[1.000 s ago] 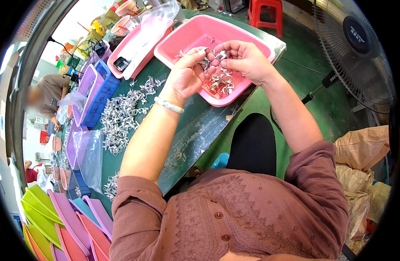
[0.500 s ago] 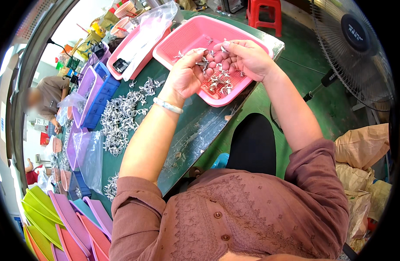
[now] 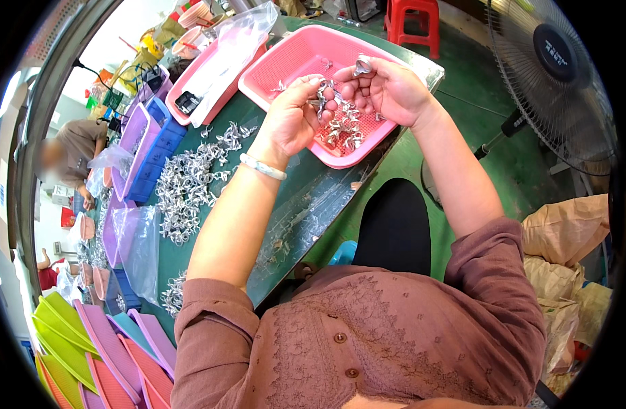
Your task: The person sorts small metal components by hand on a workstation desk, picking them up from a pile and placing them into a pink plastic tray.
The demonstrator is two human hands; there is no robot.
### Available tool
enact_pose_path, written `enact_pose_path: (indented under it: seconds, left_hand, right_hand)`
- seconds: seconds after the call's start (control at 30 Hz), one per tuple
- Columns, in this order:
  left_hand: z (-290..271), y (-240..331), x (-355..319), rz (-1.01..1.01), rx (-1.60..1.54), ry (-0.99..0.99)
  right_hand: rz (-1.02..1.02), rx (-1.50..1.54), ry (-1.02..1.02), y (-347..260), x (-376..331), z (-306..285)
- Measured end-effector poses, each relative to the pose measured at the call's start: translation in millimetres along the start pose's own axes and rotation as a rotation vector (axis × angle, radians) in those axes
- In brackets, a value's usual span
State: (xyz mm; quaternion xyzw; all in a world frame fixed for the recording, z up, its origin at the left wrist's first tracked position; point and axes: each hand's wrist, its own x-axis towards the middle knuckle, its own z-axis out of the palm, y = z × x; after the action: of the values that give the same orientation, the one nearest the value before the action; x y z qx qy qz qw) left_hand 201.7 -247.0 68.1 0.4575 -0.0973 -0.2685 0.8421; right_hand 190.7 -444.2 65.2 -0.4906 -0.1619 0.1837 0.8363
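Observation:
Over the pink perforated basket (image 3: 262, 65), my left hand (image 3: 294, 116) is closed around small curved silver metal parts (image 3: 322, 95). My right hand (image 3: 394, 94) pinches a silver ring-like metal piece (image 3: 362, 65) between thumb and forefinger, its other fingers curled below. Several similar metal parts (image 3: 345, 126) lie on the basket's floor under my hands. To the left of my left forearm, a heap of loose silver parts (image 3: 183, 184) spreads over the green table (image 3: 285, 228). The exact shape of the pieces in my left fingers is partly hidden.
A second pink basket (image 3: 224, 92) with a plastic bag stands left of the first. Purple and blue bins (image 3: 156, 153) line the table's far side, where a person (image 3: 81, 150) works. A fan (image 3: 555, 54) and red stool (image 3: 414, 27) stand on the floor.
My hands have moved slightly apart. The right has shifted a little right and up, lifting the silver ring-like piece into clear view; the left still holds its parts.

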Motion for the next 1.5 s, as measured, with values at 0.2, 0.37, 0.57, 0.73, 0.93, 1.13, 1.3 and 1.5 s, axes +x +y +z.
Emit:
enact_pose_path:
  seconds: [0.2, 0.37, 0.57, 0.73, 0.93, 1.13, 1.3, 1.5]
  left_hand:
    - [-3.8, 0.0, -0.4, -0.015, -0.041, -0.046]
    - [-9.8, -0.9, 1.6, -0.026, -0.112, -0.104]
    - [-6.4, -0.5, 0.7, -0.006, -0.025, -0.114]
    - [3.7, -4.0, -2.9, 0.074, 0.105, -0.125]
    - [2.7, -3.6, -2.9, 0.081, 0.121, -0.152]
    - [3.2, -4.2, -2.6, 0.084, 0.159, -0.166]
    - [5.3, -5.4, -1.9, 0.103, 0.173, -0.155]
    - [0.9, -3.6, -3.2, 0.058, 0.172, -0.129]
  right_hand:
    - [-0.056, 0.051, -0.016, 4.3, 4.5, -9.1]
    - [-0.222, -0.059, 0.198, 10.8, 4.4, 5.4]
    - [-0.232, -0.301, 0.17, 17.8, 4.8, 13.0]
    - [-0.195, -0.404, 0.121, 18.4, 3.3, 10.5]
    - [-0.248, -0.405, 0.078, 19.4, 2.3, 12.8]
    - [-0.245, -0.375, 0.068, 20.0, 2.2, 10.7]
    - [-0.268, -0.393, 0.069, 20.1, 1.1, 10.5]
    - [-0.285, -0.398, 0.171, 21.6, 2.1, 12.4]
